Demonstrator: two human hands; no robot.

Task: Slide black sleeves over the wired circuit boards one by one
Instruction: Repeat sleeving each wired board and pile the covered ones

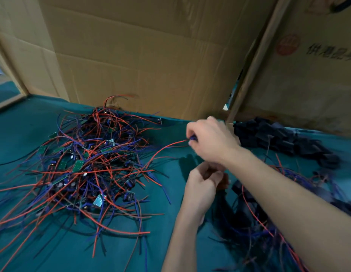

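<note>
My right hand (211, 140) pinches the ends of a red wire (164, 149) and a blue wire (193, 137) between curled fingertips, above the green cloth (23, 132). The red wire arcs down and to the left toward the pile of wired circuit boards (86, 163). My left hand (202, 183) sits just below the right wrist, fingers curled inward; what they hold is hidden and blurred, so I cannot tell. The pile, a tangle of red and blue leads with small green boards showing through, lies on the cloth to the left of both hands. The black sleeves (284, 140) form a heap at the far right, behind my right forearm. A second bundle of wires (268, 222), with dark pieces among it, lies under that forearm at lower right. Cardboard boxes (151, 55) stand along the far edge of the cloth.
</note>
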